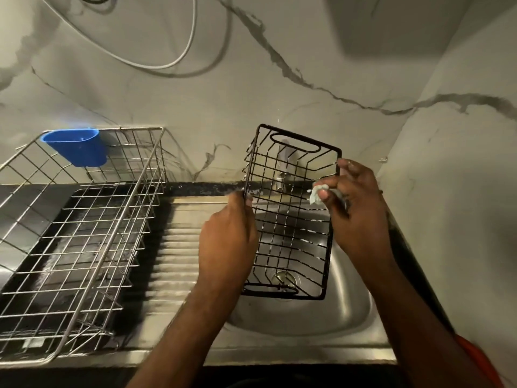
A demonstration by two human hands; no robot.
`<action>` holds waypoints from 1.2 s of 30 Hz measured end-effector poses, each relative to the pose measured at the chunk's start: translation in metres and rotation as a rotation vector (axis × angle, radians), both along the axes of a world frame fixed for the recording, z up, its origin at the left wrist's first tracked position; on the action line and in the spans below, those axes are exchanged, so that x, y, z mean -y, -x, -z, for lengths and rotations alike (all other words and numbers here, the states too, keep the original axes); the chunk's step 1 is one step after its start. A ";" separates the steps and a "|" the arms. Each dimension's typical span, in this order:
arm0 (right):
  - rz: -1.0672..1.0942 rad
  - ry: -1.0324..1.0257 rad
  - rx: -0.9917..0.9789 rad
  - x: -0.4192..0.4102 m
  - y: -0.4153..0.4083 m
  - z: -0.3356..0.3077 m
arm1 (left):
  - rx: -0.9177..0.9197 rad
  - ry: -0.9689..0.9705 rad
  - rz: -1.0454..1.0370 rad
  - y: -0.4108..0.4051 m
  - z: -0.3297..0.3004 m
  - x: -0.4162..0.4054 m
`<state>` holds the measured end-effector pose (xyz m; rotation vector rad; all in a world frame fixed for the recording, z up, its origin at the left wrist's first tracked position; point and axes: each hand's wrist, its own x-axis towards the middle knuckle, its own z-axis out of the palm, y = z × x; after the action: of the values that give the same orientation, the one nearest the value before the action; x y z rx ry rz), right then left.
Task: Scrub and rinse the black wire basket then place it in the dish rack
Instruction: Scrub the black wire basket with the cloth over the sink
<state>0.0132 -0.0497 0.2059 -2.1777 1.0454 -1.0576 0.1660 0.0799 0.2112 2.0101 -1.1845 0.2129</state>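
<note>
I see the black wire basket (291,211) held up over the steel sink (344,312), right of centre in the frame, tilted so its open side faces me and its far end with the looped handle points toward the marble wall (251,88). My left hand (226,245) has the basket by its left rim, fingers curled around the wire and thumb tip pressed against the edge. My right hand (355,203) is at the basket's right rim, thumb and fingers pinching a small pale wad of scrubbing material (317,194) against the wire; I cannot tell whether it is cloth or sponge. Through the mesh I make out the sink's drain (285,278) near the basket's lower end and, blurred, the tap (284,163) near the upper end. On the left of the frame sits the silver dish rack (84,247), resting on the dark desk (16,197) beside the ribbed steel drainboard (179,247). A blue plastic cup-like holder (77,147) hangs on the rack's far rim in the upper left. A white cable (179,56) loops across the wall at the top of the frame. The basket is well apart from the rack, with the drainboard between them.
</note>
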 end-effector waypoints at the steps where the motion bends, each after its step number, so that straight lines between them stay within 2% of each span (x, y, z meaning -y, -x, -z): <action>1: 0.009 0.008 -0.006 0.002 0.000 0.002 | 0.016 0.009 0.004 0.001 -0.001 0.000; 6: 0.150 0.061 0.120 0.008 0.002 0.009 | 0.046 0.042 0.012 0.003 -0.003 -0.002; 11: 0.158 0.004 0.259 0.009 0.001 0.003 | -0.020 0.099 0.027 0.005 -0.006 -0.003; 15: 0.162 0.050 0.194 0.008 0.005 0.006 | -0.007 0.091 0.040 0.007 -0.010 -0.001; 20: 0.252 0.076 -0.004 -0.008 -0.004 0.009 | -0.014 0.081 0.031 0.012 -0.012 -0.001; 23: 0.186 0.002 -0.141 -0.019 -0.010 0.010 | -0.057 0.096 0.030 0.014 -0.012 -0.002; 27: 0.164 0.115 -0.089 -0.005 0.003 0.005 | -0.093 0.081 0.029 0.015 -0.013 -0.002; 31: 0.125 -0.014 0.125 0.010 0.011 -0.005 | -0.113 0.097 0.033 0.015 -0.013 -0.002; 36: 0.086 -0.030 0.088 0.014 0.013 -0.008 | -0.092 0.127 0.027 0.012 -0.015 -0.002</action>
<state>0.0000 -0.0635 0.2137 -2.0591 1.1159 -1.1575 0.1542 0.0816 0.2266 1.8721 -1.1119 0.1755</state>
